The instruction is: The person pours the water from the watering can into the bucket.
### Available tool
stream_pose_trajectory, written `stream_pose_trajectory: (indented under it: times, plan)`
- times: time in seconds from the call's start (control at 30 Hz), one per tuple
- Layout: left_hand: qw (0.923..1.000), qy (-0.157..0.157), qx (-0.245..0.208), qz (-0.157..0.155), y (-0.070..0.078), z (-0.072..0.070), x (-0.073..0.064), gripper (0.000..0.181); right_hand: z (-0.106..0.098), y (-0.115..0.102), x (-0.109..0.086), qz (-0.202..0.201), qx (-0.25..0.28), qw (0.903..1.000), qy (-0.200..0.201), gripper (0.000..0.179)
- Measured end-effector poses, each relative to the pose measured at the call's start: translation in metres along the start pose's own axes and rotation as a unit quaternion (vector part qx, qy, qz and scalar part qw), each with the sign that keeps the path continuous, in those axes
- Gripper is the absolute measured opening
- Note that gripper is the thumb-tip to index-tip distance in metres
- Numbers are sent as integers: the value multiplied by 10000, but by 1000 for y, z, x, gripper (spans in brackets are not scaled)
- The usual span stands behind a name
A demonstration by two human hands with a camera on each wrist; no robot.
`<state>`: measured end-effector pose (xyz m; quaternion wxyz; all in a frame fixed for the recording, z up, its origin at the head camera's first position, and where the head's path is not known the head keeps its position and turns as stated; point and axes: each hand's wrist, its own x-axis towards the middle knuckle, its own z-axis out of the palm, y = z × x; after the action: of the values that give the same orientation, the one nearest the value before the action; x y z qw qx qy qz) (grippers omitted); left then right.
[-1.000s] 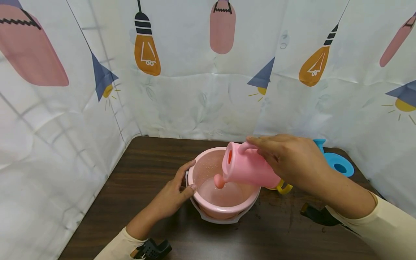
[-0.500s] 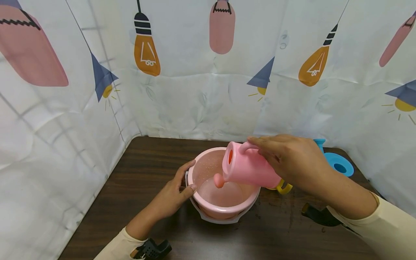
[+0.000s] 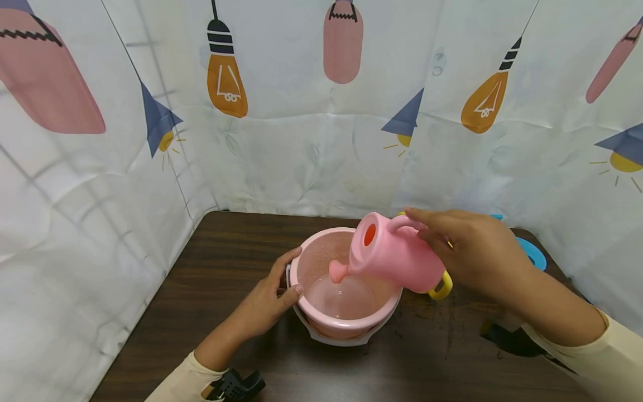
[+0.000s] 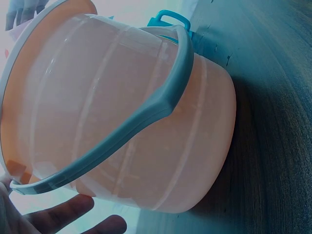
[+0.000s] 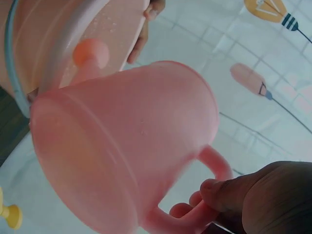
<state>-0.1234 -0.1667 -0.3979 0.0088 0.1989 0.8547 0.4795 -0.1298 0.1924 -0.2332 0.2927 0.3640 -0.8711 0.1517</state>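
A pink watering can [image 3: 397, 254] hangs tilted over a pink bucket [image 3: 346, 322], its round spout head above the bucket's opening. My right hand [image 3: 469, 243] grips the can by its loop handle; in the right wrist view, thumb and fingers [image 5: 214, 192] wrap round that handle. My left hand [image 3: 266, 304] holds the bucket's rim at its left side, the thumb at the rim's edge. Some clear water lies in the bottom of the bucket, with small ripples below the spout. The bucket's grey carrying handle [image 4: 146, 112] hangs down along its outside.
Behind the right hand, a blue watering can [image 3: 532, 254] is partly hidden. A yellow handle [image 3: 442, 286] shows behind the pink can. Wet marks lie on the dark wooden table [image 3: 241, 240] right of the bucket. A patterned white curtain [image 3: 301, 162] stands behind and at the left.
The right hand has shifted right with the watering can and tipped it back a little, lifting the can's mouth. Ripples now show in the water. The left hand and bucket have not moved.
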Motion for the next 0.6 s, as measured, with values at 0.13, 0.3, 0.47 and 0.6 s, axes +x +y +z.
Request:
stream_pose_trajectory:
  times: [0.13,0.3,0.47,0.6]
  plan:
    - [10000,14,-9,-32,0,0,0,70,-3,6,-6,212,-155,9997,-12,54]
    - [10000,20,28,-33,1,0,0,70,-7,13,-18,587,-97,9982,-29,53]
    - [10000,-8,19,-41,1,0,0,70,-12,21,-34,1045,135,9944,-104,49]
    - [10000,-5,59,-46,1,1,0,70,-13,29,-48,1691,529,9836,-347,43]
